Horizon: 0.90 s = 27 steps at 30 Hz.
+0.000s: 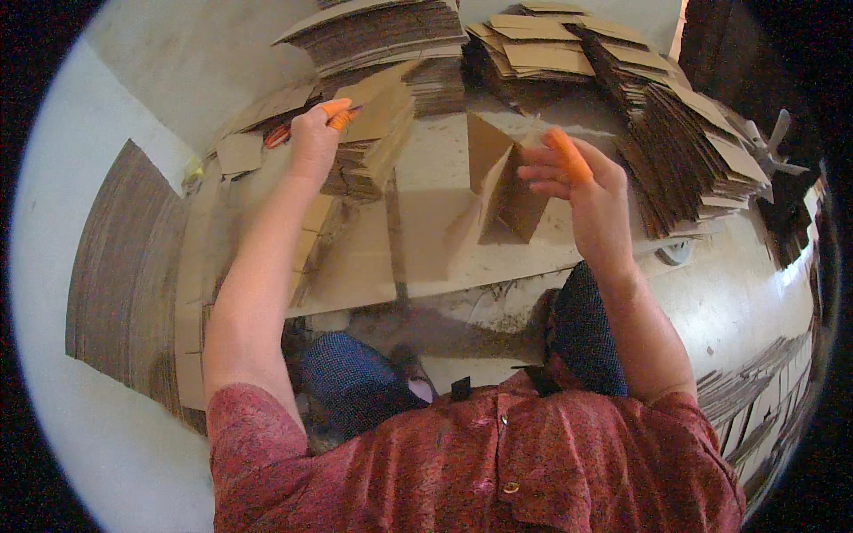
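On floor: two hands, left hand (313, 133) gripping orange tool (306, 124), right hand (582, 182) open.

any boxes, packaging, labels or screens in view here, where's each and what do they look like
Half-folded box: floor centre, by the right hand; plain brown, standing open.
Small flat stack: under the left hand; brown card.
Large flat stacks: top and right; brown, fanned.
Loose flat sheets: floor in front of the knees; tan.
No labels, signs or screens visible.
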Each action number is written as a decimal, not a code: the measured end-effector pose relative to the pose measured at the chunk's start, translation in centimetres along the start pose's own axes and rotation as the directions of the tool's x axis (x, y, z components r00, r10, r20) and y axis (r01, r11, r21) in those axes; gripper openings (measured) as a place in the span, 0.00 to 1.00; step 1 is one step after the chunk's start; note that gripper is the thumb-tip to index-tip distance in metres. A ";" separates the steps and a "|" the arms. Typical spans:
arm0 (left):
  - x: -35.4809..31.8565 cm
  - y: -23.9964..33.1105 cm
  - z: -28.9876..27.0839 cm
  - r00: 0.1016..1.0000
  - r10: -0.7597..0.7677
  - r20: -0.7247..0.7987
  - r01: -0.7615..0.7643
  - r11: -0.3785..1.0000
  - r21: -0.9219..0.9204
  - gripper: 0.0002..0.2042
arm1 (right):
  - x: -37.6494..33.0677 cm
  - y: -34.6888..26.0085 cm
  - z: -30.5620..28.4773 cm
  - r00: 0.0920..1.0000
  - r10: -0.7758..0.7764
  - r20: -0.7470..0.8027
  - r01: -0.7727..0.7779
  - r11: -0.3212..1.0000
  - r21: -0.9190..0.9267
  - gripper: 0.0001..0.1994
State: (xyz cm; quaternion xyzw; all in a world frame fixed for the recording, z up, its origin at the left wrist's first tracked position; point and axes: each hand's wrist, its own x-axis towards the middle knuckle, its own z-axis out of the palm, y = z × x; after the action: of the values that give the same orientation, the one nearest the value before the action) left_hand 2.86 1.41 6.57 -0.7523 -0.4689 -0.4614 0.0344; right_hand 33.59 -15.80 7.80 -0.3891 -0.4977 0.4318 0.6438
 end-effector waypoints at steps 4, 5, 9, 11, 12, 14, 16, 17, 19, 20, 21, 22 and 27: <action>-1.5 0.5 0.8 0.959 0.281 -0.030 -0.271 0.946 0.176 0.09 | 1.5 -0.1 1.0 0.963 0.218 0.156 -0.248 0.946 0.211 0.15; -2.2 -0.2 0.6 0.990 0.111 0.084 -0.126 0.968 0.215 0.09 | 1.4 -0.1 1.3 0.966 0.200 0.166 -0.233 0.951 0.206 0.16; -3.1 -2.8 -1.7 0.961 -0.243 0.133 0.226 0.966 0.126 0.11 | 1.0 -1.4 2.1 0.963 0.191 0.190 -0.225 0.959 0.173 0.17; -3.2 -2.1 -2.5 0.991 -0.135 -0.014 0.135 0.991 -0.014 0.12 | 0.8 -1.5 2.2 0.951 0.230 0.205 -0.266 0.949 0.172 0.17; -3.1 0.3 -2.6 0.995 -0.013 -0.095 0.009 0.999 -0.044 0.12 | 0.9 -1.1 1.8 0.946 0.246 0.211 -0.284 0.942 0.180 0.17; -4.2 5.5 -2.7 0.981 0.170 -0.090 -0.177 0.981 -0.081 0.13 | 1.0 -0.6 1.6 0.939 0.256 0.231 -0.315 0.911 0.268 0.16; -6.9 10.1 -1.9 0.935 0.349 0.056 -0.333 0.923 -0.194 0.14 | 1.1 -0.4 2.0 0.934 0.240 0.266 -0.336 0.843 0.420 0.16; -8.1 12.1 -1.6 0.879 0.466 0.098 -0.423 0.859 -0.288 0.15 | 1.1 -0.5 2.0 0.957 0.226 0.182 -0.284 0.864 0.416 0.15; -10.1 16.2 -1.5 0.910 0.412 0.056 -0.380 0.879 -0.289 0.16 | 1.5 -0.3 2.0 0.980 0.199 0.025 -0.192 0.899 0.394 0.15; -10.9 17.5 -1.4 0.923 0.384 0.030 -0.360 0.885 -0.294 0.17 | 1.3 -1.0 0.9 0.985 0.154 0.074 -0.170 0.927 0.335 0.13; -11.6 17.8 -1.2 0.969 0.246 -0.001 -0.234 0.921 -0.313 0.16 | 0.9 -1.5 0.2 0.996 0.083 0.036 -0.089 0.961 0.262 0.12; -12.3 17.9 -0.8 0.994 0.102 -0.027 -0.105 0.936 -0.336 0.15 | 0.4 -2.0 -0.4 1.000 0.008 0.003 -0.009 0.983 0.184 0.12; -15.8 15.6 0.4 0.952 -0.169 0.255 0.245 0.920 -0.306 0.12 | -1.5 -0.6 -1.7 0.995 -0.102 0.020 0.101 0.994 0.046 0.09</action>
State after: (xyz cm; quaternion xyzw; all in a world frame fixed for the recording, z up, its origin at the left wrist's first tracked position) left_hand 12.53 -17.78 0.81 -0.7400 -0.4622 -0.4477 -0.1957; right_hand 35.15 -17.55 7.55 -0.3438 -0.5140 0.4139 0.6681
